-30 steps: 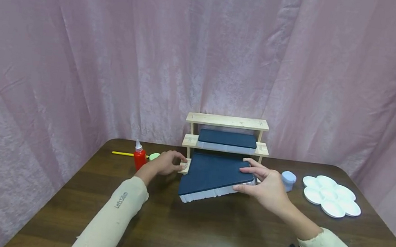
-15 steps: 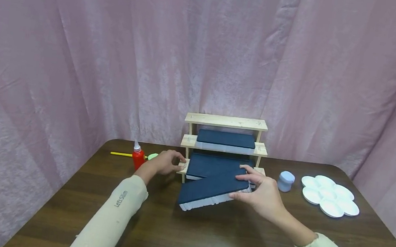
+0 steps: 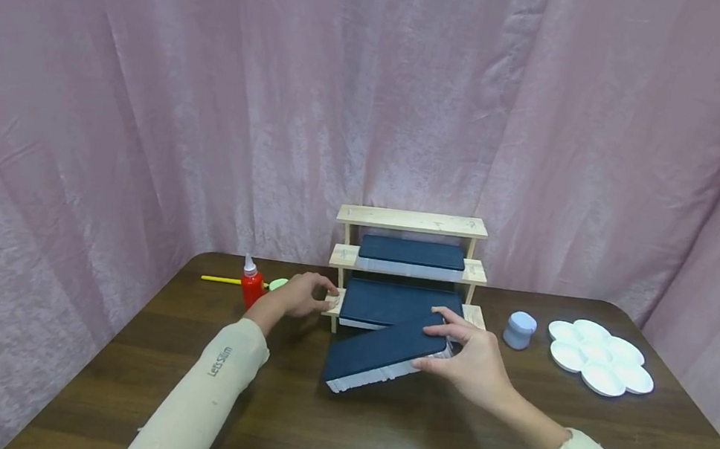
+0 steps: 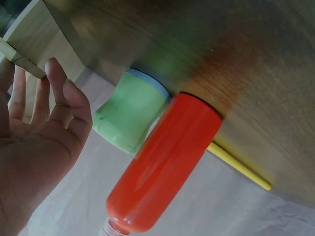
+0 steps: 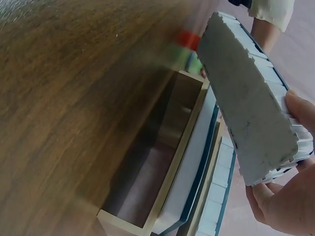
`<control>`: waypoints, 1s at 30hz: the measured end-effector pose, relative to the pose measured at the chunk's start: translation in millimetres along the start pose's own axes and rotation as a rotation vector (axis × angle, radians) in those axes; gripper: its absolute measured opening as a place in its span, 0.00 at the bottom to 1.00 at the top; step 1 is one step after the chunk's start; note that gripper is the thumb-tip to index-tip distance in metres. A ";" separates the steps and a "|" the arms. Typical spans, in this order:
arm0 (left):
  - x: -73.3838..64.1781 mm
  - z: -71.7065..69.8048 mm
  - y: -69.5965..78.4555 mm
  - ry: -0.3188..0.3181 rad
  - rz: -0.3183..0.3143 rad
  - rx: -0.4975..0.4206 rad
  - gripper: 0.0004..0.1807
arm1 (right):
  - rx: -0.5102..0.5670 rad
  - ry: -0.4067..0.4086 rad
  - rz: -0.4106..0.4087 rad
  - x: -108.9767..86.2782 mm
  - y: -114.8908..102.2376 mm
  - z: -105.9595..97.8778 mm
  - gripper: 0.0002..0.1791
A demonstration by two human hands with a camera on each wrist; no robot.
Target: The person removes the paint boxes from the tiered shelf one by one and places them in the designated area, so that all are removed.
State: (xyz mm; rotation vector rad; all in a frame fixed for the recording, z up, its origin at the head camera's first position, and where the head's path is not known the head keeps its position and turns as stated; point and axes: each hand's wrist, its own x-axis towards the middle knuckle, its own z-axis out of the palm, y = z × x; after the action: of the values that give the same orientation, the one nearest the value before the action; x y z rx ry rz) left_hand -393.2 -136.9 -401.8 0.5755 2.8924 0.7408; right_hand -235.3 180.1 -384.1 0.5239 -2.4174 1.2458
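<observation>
The right hand (image 3: 475,358) grip is pinching the end of a dark-topped foam block (image 3: 385,351), holding it tilted above the counter (image 3: 374,436) just before the wooden rack (image 3: 413,221). The left hand (image 3: 300,296), fingers relaxed, is steadying the rack's near corner. Judged step: withdrawing the block; next, carrying it clear.

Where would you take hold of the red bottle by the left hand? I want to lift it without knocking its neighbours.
Grip the red bottle round its wide body, coming from the front-left, a judgement. It stands upright with a narrow nozzle on top, the green pot sits close on its right, and the yellow stick lies behind it. The left hand rests on the wooden rack.
</observation>
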 end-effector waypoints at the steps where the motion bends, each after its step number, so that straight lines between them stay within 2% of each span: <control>1: 0.0 0.2 0.0 0.000 -0.003 -0.002 0.15 | -0.005 0.001 -0.002 -0.3 0.4 0.7 0.28; 11: -0.9 -0.5 0.9 -0.001 0.002 -0.008 0.16 | -0.001 0.001 -0.020 -1.0 2.2 6.7 0.28; 22: 0.3 -1.2 2.0 -0.008 -0.021 -0.016 0.16 | -0.030 0.003 -0.030 -0.6 4.3 11.3 0.27; 30: -0.5 -1.6 2.7 -0.014 -0.031 -0.022 0.16 | -0.065 -0.026 -0.040 -1.1 4.1 11.2 0.23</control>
State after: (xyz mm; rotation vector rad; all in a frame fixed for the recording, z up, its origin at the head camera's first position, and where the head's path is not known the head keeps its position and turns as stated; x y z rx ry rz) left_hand -392.2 -135.6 -399.1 0.5298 2.8698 0.7600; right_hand -238.0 173.3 -393.5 0.5698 -2.4476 1.1470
